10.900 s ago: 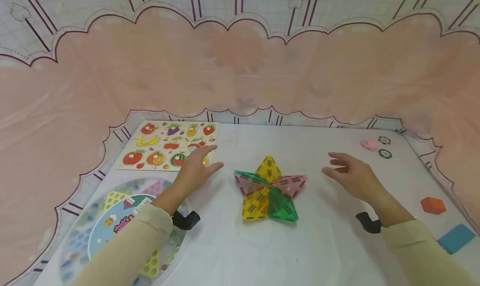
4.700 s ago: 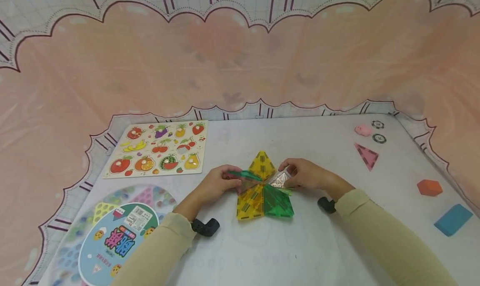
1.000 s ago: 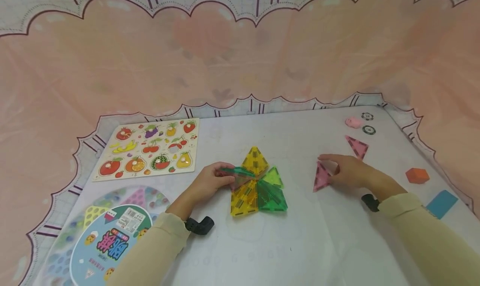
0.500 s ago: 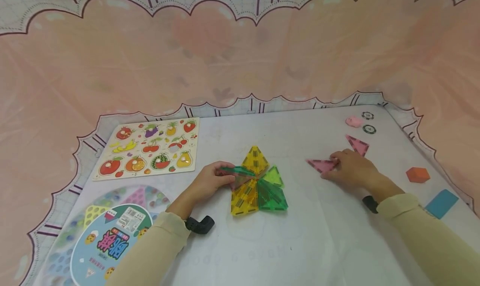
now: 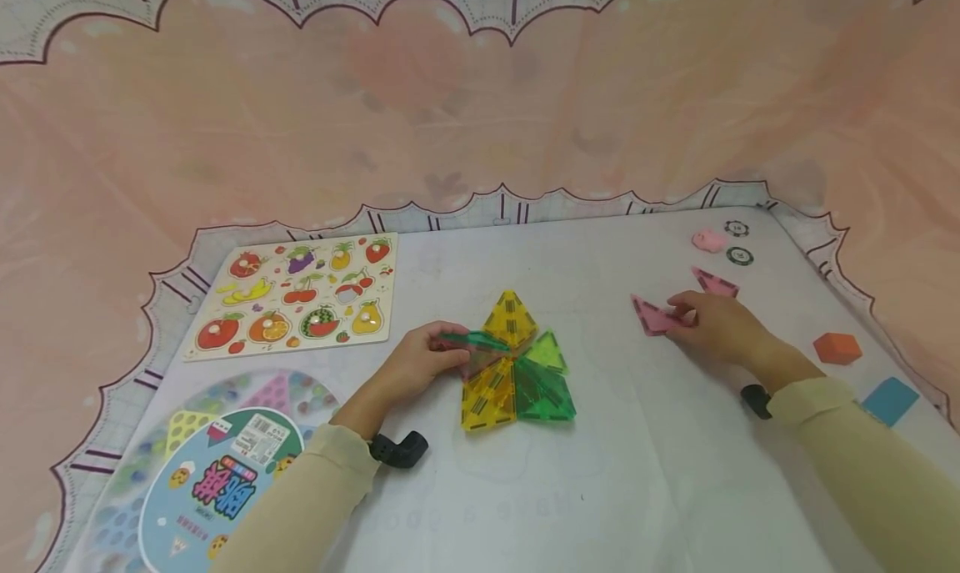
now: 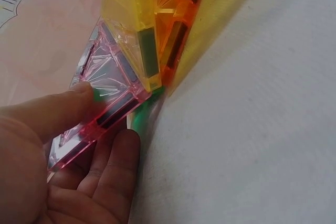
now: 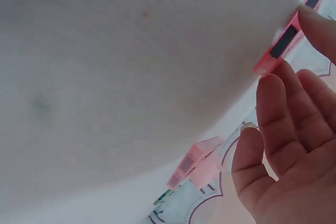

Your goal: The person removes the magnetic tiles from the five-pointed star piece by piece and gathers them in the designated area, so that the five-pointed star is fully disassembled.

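Note:
A build of clear magnetic tiles sits mid-table in the head view, with a yellow top point (image 5: 510, 321), a yellow lower point (image 5: 489, 399), a green lower point (image 5: 546, 396) and a light green triangle (image 5: 549, 354) on its right side. My left hand (image 5: 416, 363) pinches its left point, where a pink triangle tile (image 6: 113, 74) and a green one show, between thumb and fingers. Off to the right, my right hand (image 5: 718, 327) pinches a loose pink triangle tile (image 5: 649, 315). Just beyond that hand lies another pink triangle tile (image 5: 714, 282), partly hidden.
A fruit peg puzzle (image 5: 296, 298) lies at the back left, with a round board-game pack (image 5: 221, 481) in front of it. Along the right are a pink pig figure (image 5: 708, 240), two round chips (image 5: 739, 256), an orange block (image 5: 837, 348) and a blue block (image 5: 891, 401).
Both hands were apart from the star earlier. Its right pink point came off; one pink triangle now lies at right. Lately my right hand has turned the other pink triangle; the left stays put.

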